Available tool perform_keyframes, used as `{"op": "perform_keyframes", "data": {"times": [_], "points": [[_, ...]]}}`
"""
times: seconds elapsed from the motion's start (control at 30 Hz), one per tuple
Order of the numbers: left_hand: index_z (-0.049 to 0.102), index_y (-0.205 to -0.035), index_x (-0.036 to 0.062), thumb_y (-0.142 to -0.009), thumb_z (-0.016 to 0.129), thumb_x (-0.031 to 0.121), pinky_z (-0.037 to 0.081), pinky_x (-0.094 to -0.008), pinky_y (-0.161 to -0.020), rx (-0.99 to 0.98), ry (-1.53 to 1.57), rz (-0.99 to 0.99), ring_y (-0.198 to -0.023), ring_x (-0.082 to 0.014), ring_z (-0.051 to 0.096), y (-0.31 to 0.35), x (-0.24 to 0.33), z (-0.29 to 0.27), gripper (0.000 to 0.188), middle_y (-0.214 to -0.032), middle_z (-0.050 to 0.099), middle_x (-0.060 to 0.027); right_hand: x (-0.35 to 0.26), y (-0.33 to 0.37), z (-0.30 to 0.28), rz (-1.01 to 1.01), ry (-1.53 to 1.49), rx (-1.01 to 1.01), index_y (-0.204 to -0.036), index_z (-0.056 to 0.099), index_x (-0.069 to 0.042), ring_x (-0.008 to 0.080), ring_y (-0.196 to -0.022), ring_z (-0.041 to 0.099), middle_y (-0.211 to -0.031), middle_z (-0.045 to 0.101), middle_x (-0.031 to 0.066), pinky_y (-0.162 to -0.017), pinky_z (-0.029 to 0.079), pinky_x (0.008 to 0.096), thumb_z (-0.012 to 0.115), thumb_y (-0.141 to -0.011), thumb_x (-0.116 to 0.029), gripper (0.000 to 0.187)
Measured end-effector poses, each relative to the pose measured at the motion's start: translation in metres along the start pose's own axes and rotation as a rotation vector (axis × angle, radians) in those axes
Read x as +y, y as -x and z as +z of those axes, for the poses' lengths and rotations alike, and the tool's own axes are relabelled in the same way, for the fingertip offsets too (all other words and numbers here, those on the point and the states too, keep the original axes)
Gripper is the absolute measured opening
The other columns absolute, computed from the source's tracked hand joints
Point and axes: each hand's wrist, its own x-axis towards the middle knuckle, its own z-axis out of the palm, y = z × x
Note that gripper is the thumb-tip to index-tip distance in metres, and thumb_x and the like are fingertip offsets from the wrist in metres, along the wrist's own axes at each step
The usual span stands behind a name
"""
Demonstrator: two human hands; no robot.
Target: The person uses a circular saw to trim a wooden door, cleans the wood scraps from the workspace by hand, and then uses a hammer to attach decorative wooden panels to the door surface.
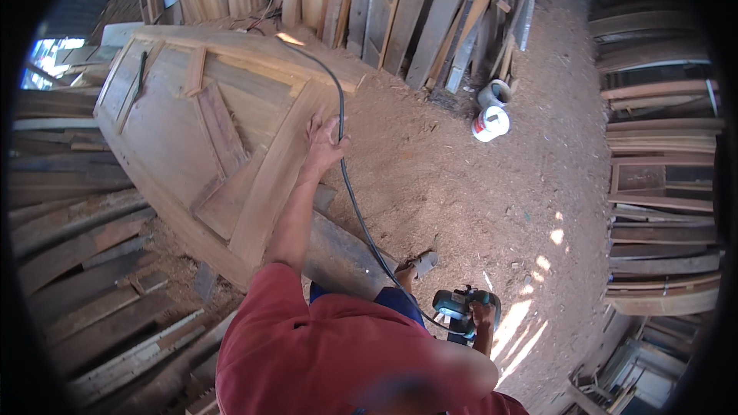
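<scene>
Apart: right hand (483, 313), dark-mouthed grey can (490, 95)

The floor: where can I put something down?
Free floor lies between the white can and the power tool in the right hand, and between the can and the stacked wood on the right. Crowded: leaning planks at the top, piled boards on the left.

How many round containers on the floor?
2: a white can with red on its side, and a grey pot just beyond it, near the leaning boards. More could be hidden behind the boards.
</scene>
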Motion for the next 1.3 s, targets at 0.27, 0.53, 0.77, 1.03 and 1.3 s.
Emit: {"op": "perform_keyframes", "data": {"times": [0.27,0.53,0.77,1.03,1.3], "points": [[0.069,-0.124,0.0145,-0.076,0.075,0.028,0.030,-0.0468,-0.117,0.250,0.097,-0.049,-0.138,-0.0424,0.042,-0.009,0.020,0.005,0.050,-0.148,0.045,-0.0263,-0.092,-0.161,-0.014,-0.239,0.280,-0.169,-0.086,0.067,0.000,0.0164,-0.054,0.059,-0.066,0.062,0.0055,-0.048,0.046,0.0353,0.070,-0.079,-0.007,0.010],[0.069,-0.125,0.0113,-0.081,0.074,0.026,0.023,-0.0497,-0.121,0.053,-0.049,-0.005,-0.147,-0.0373,0.031,-0.011,0.097,0.053,0.046,-0.157,0.036,-0.0199,-0.225,-0.175,-0.038,-0.577,0.520,-0.196,-0.093,0.068,0.007,0.0264,-0.070,0.069,-0.077,0.069,0.0192,-0.063,0.054,0.0419,0.074,-0.078,-0.015,0.027],[0.066,-0.126,0.0093,-0.083,0.071,0.031,0.016,-0.0493,-0.124,-0.183,0.164,-0.075,-0.149,-0.0352,0.027,-0.043,0.104,0.139,0.048,-0.157,0.035,-0.0198,-0.260,-0.228,-0.030,-0.442,0.682,-0.205,-0.098,0.070,0.007,0.0314,-0.087,0.072,-0.089,0.071,0.0251,-0.076,0.056,0.0420,0.075,-0.076,-0.020,0.035],[0.060,-0.126,0.0047,-0.091,0.068,0.020,0.047,-0.0427,-0.105,-0.216,0.553,-0.192,-0.126,-0.0277,0.055,-0.123,0.049,0.185,0.040,-0.137,0.056,-0.0177,-0.296,-0.314,-0.007,-0.385,0.590,-0.222,-0.082,0.072,0.004,0.0194,-0.058,0.065,-0.068,0.067,0.0114,-0.052,0.050,0.0377,0.072,-0.075,-0.011,0.016],[0.059,-0.128,0.0007,-0.092,0.067,0.021,0.050,-0.0326,-0.096,0.037,0.803,-0.296,-0.109,-0.0252,0.065,-0.278,0.084,0.118,0.042,-0.119,0.066,-0.0140,-0.485,-0.326,0.019,-0.288,0.358,-0.342,-0.070,0.068,0.001,0.0151,-0.050,0.059,-0.061,0.062,0.0068,-0.045,0.045,0.0347,0.069,-0.078,-0.007,0.011]]}}
